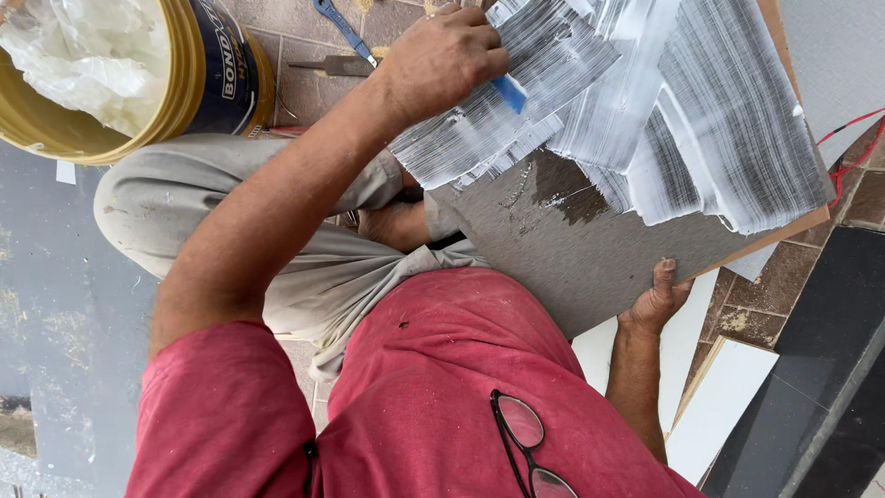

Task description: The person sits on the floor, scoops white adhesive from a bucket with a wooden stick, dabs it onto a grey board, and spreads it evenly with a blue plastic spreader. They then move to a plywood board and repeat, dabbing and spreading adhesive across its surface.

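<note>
On tile [590, 249] | left hand [442, 60] hides blue scraper [509, 92] | bucket [184, 83] cropped

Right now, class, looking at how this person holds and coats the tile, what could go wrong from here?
1. The tile rests tilted against the knee, steadied only by the right hand at its edge; it might slip.
2. The left hand drags the blue spreader unevenly, and bare grey patches remain amid the white adhesive.
3. The glasses hanging from the red shirt could drop.
</note>
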Motion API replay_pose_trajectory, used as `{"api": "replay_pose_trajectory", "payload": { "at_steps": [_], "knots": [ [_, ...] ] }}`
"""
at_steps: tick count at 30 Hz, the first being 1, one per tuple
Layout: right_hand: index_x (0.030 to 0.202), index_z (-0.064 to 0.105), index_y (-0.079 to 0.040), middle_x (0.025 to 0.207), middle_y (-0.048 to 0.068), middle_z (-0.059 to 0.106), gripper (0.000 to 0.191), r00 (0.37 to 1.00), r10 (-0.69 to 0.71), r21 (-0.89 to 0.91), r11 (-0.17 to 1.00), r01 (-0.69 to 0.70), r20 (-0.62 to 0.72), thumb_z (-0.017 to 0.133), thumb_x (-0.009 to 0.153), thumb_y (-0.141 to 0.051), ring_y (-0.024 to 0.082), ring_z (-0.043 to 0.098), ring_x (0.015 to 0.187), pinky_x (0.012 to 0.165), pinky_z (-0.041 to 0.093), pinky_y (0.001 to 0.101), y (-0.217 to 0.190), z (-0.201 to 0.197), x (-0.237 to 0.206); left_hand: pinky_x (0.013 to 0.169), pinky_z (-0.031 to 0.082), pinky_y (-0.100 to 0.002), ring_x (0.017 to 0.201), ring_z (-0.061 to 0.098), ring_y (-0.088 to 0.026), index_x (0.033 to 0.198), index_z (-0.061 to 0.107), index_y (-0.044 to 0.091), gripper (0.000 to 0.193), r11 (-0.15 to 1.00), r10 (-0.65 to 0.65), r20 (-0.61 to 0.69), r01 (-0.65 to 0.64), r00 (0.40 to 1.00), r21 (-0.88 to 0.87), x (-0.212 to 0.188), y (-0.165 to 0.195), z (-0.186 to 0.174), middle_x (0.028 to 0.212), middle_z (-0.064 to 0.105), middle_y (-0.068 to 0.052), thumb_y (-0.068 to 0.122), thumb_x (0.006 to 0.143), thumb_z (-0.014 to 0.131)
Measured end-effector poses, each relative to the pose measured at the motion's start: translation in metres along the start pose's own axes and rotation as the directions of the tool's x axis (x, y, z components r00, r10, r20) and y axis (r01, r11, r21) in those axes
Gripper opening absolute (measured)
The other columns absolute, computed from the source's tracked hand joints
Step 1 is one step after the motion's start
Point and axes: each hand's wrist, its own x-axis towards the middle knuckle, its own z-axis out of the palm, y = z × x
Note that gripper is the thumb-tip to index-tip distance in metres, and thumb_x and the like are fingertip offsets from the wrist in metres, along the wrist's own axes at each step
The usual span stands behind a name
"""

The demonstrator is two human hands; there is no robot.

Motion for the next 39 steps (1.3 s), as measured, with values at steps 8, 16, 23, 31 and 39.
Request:
{"api": "replay_pose_trajectory", "payload": {
  "at_steps": [8,16,23,31,39],
  "knots": [
    [0.158,0.034,0.001,0.141,0.014,0.054,0.094,0.996,-0.015,0.069,0.998,0.01,0.084,0.088,0.088,-0.032,0.028,0.057,0.136,0.121,0.053,0.0491,0.004,0.0,0.003,0.092,0.05,-0.032,0.105,0.063,-0.017,0.089,0.065,0.015,0.007,0.998,0.054,0.187,-0.058,0.981,0.017,-0.092,0.001,-0.017,0.098,0.066,0.002,0.021,0.086,0.066],
    [0.149,0.044,0.0,0.113,0.001,0.056,0.076,0.999,0.018,0.065,0.998,-0.02,0.029,0.085,0.092,-0.029,0.017,0.062,0.116,0.113,0.058,0.0451,0.016,-0.011,0.006,0.091,0.053,-0.036,0.112,0.067,-0.022,0.099,0.069,0.013,0.019,0.995,-0.04,0.213,0.059,0.976,-0.083,-0.139,0.007,-0.104,0.109,0.073,0.0,0.015,0.079,0.071],
    [0.149,0.048,-0.004,0.088,-0.006,0.047,0.075,1.0,0.006,-0.018,1.0,-0.006,-0.003,0.084,0.089,-0.028,0.008,0.056,0.09,0.102,0.059,0.0401,0.006,-0.01,0.002,0.102,0.056,-0.04,0.12,0.068,-0.024,0.108,0.07,0.01,0.013,0.977,-0.111,-0.074,0.095,0.991,-0.188,-0.06,-0.005,-0.092,0.115,0.073,-0.002,0.012,0.098,0.077],
    [0.154,0.041,-0.001,0.128,0.007,0.057,0.086,1.0,0.016,0.002,1.0,-0.016,-0.017,0.086,0.088,-0.033,0.02,0.056,0.123,0.116,0.048,0.0448,-0.007,-0.005,0.0,0.081,0.058,-0.04,0.094,0.07,-0.023,0.103,0.073,0.012,0.012,0.943,-0.123,0.106,0.15,0.987,-0.297,0.033,0.006,-0.016,0.098,0.071,-0.005,0.022,0.098,0.077],
    [0.154,0.039,0.0,0.142,0.009,0.055,0.087,0.999,-0.037,-0.12,0.992,0.036,-0.004,0.083,0.089,-0.038,0.02,0.052,0.135,0.122,0.039,0.0404,-0.011,-0.005,0.002,0.095,0.053,-0.044,0.091,0.071,-0.021,0.099,0.072,0.015,0.01,0.987,-0.035,0.214,0.067,0.976,-0.144,0.063,0.01,0.038,0.089,0.072,-0.002,0.025,0.099,0.072]
  ]
}}
